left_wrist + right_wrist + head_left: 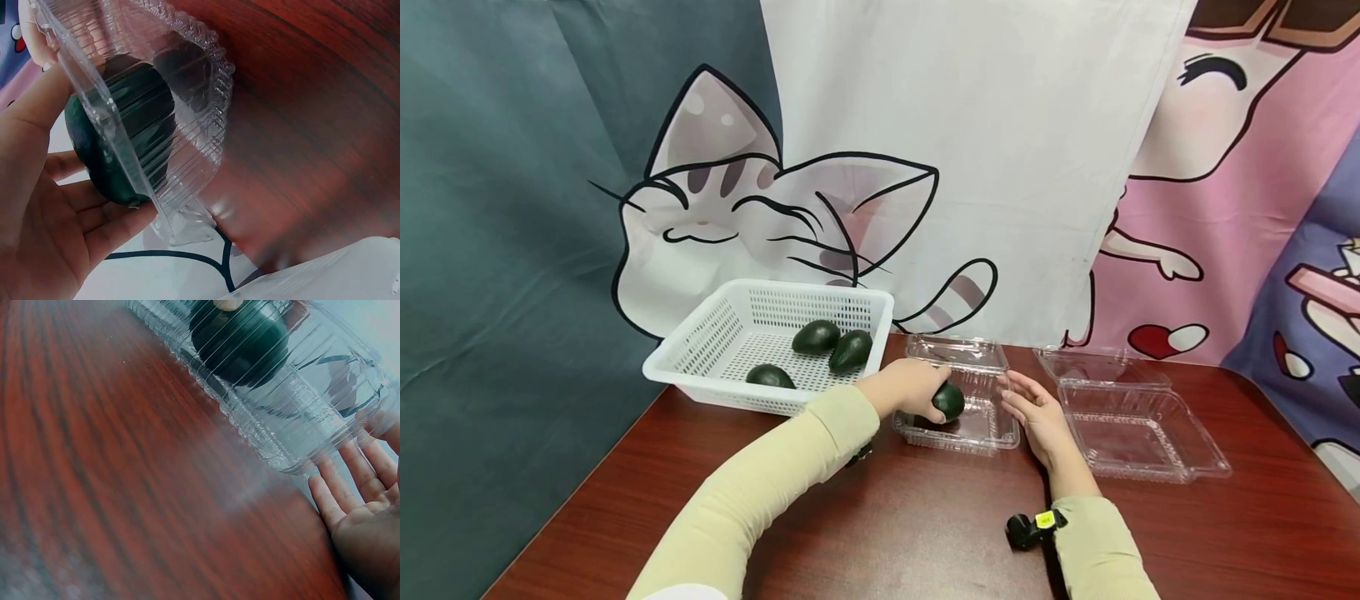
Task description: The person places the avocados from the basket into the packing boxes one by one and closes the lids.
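Observation:
My left hand [913, 387] grips a dark green avocado [949, 402] inside a clear plastic clamshell box [988, 437]. In the left wrist view, the fingers wrap around the avocado [119, 137], partly seen through the box's ribbed wall. At the box's right side, my right hand [1037, 417] touches the wall with its fingers extended. The right wrist view shows those fingers [350, 475] against the end of the box [287, 459], with the avocado [240, 344] at the other end. The box's lid [958, 352] stands open at the back.
A white perforated basket [700, 379] at the left holds avocados [770, 376]. A second clear clamshell box [1150, 437] lies open at the right on the red-brown table [925, 525]. A printed cloth [985, 167] hangs behind.

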{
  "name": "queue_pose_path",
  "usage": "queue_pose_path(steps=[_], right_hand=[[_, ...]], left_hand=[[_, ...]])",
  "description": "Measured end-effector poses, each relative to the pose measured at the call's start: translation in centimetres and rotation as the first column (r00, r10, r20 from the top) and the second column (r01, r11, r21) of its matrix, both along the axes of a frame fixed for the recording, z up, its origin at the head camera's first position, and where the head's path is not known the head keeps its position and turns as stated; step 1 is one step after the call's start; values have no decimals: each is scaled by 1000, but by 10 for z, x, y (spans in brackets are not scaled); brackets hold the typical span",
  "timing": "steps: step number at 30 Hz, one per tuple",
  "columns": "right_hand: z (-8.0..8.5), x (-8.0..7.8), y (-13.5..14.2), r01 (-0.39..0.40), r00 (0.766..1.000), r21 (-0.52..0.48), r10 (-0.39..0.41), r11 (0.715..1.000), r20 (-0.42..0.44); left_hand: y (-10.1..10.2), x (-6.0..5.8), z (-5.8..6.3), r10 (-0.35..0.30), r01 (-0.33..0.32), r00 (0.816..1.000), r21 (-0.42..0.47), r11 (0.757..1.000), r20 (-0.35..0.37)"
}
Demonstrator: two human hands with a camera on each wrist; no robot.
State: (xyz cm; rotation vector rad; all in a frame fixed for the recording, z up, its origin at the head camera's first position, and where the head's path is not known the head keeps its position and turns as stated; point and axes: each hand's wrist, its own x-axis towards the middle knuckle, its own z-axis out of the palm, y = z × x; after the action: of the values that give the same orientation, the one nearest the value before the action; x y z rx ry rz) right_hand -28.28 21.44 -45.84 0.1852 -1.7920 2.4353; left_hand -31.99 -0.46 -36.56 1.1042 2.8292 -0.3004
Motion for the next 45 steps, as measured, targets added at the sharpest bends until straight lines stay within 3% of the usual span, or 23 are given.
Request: queue_pose_path(steps=[11, 23, 32, 45], right_hand=[[0, 0, 1, 3, 1000, -7, -3, 1000, 7], [-1, -2, 0, -10, 1000, -12, 10, 1000, -7], [-1, -1, 1, -10, 1000, -10, 10, 1000, -10], [1, 0, 0, -2, 1000, -4, 2, 1000, 9]], left_hand=[[2, 3, -2, 26, -26, 1000, -22, 999, 7], [0, 3, -3, 5, -5, 1000, -8, 1000, 0], [-1, 5, -1, -10, 9, 1000, -65, 998, -11], [2, 8, 3, 3, -3, 1000, -24, 1000, 26]])
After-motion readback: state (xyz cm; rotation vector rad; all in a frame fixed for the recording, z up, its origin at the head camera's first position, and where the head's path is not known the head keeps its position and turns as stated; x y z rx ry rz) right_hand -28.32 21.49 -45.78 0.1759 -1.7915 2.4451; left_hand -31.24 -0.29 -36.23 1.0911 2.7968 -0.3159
